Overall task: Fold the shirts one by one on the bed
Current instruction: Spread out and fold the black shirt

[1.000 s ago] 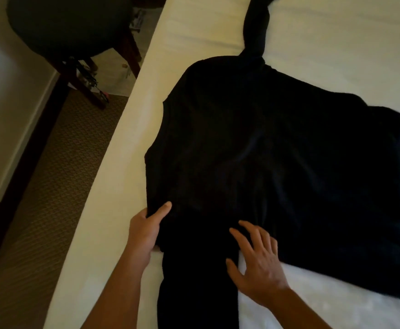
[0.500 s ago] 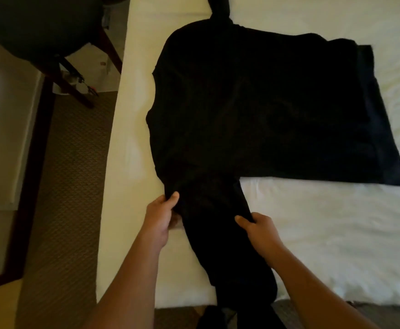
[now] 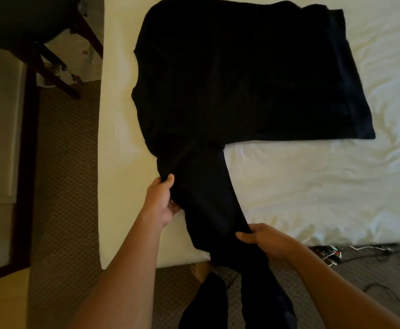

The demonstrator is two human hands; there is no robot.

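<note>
Black shirt (image 3: 237, 74) flat near bed (image 3: 312, 186) left edge | left hand (image 3: 159, 205), right hand (image 3: 266, 241) both pinch sleeve (image 3: 208, 203) | advice: keep it taut, fold across body, align edges

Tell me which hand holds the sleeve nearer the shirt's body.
The left hand. It pinches the black shirt where the sleeve meets the body; the right hand grips the same sleeve farther down, near the bed's edge.

Matt black cloth shirt (image 3: 229, 74), smooth white cotton bed (image 3: 312, 186).
</note>
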